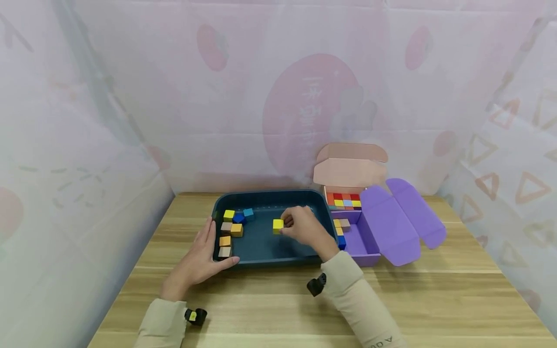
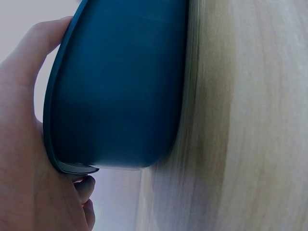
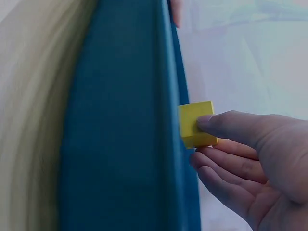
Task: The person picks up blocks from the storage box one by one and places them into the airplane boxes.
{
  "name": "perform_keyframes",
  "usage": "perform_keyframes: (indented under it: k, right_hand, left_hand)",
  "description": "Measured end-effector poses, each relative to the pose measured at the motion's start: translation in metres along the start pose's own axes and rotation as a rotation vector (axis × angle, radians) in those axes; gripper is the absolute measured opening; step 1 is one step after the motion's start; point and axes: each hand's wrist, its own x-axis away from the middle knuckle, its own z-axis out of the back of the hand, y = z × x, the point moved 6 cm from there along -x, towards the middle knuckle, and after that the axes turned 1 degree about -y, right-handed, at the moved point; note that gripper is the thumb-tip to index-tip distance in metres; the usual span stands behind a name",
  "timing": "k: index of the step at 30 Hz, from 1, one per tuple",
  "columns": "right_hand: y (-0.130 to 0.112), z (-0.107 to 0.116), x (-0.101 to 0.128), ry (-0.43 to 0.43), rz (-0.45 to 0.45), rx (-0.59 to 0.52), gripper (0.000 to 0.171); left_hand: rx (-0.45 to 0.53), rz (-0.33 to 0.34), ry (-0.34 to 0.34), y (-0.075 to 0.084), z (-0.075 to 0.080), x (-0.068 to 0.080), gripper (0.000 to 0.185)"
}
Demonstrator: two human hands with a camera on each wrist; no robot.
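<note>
A dark blue tray (image 1: 270,195) sits on the wooden table and holds several coloured cubes along its left side. My right hand (image 1: 304,226) pinches a yellow cube (image 1: 278,225) over the middle of the tray; in the right wrist view thumb and fingers hold the yellow cube (image 3: 195,124) just past the tray wall (image 3: 125,144). My left hand (image 1: 201,256) rests against the tray's front left corner, thumb along its edge. In the left wrist view the palm (image 2: 24,159) presses on the tray's outer wall (image 2: 120,86).
A purple box (image 1: 370,237) with open flaps stands right of the tray, with a few cubes inside. Behind it an open pink box (image 1: 348,169) holds several cubes. Patterned curtain walls close in on three sides. Bare table (image 1: 435,299) lies in front.
</note>
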Motion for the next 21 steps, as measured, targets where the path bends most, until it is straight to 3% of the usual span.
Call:
perform_keyframes:
  k: [16,21]
  right_hand:
    - [0.034,0.075,0.045,0.120,-0.067,0.025,0.029]
    - [0.055,0.092,0.058,0.219,-0.092,0.032,0.026]
  left_hand:
    - [-0.001,-0.005,0.013,0.000,0.000,-0.002,0.133]
    - [0.003,0.000,0.009,0.001,-0.002,-0.001,0.132]
